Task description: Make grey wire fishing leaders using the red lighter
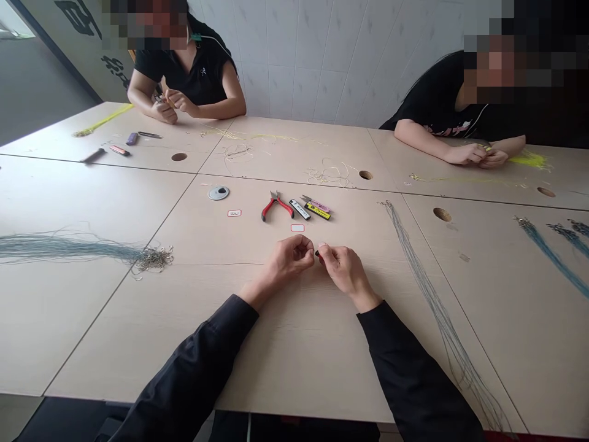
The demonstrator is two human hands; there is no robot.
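The step in hand seems to be close fingertip work just in front of the pliers (276, 207), done in the air a little above the counter (294, 350) or resting on it; which of the two I cannot tell. The right hand (327, 253) is closed in a pinch on a small dark piece with a touch of red (318, 253), its tip pointing toward the left hand (304, 253). The left hand is curled closed, thumb against forefinger, but what lies between those fingertips is too small to make out. A thin strand (216, 264) appears to run along the counter from the metal ends (155, 258) of the left bundle (87, 247) toward the left wrist, so a strand may well be what is being worked. As I judge it, the next move calls for a steady left pinch and a small, exact approach from the right, with the two sets of fingertips kept nearly together and no tug on the strand. The pliers, the white lighter (300, 209), the yellow lighter (317, 212) and the pink snips (317, 204) lie within reach beyond the hands; the right bundle (427, 282) lies stretched out beside the right forearm.
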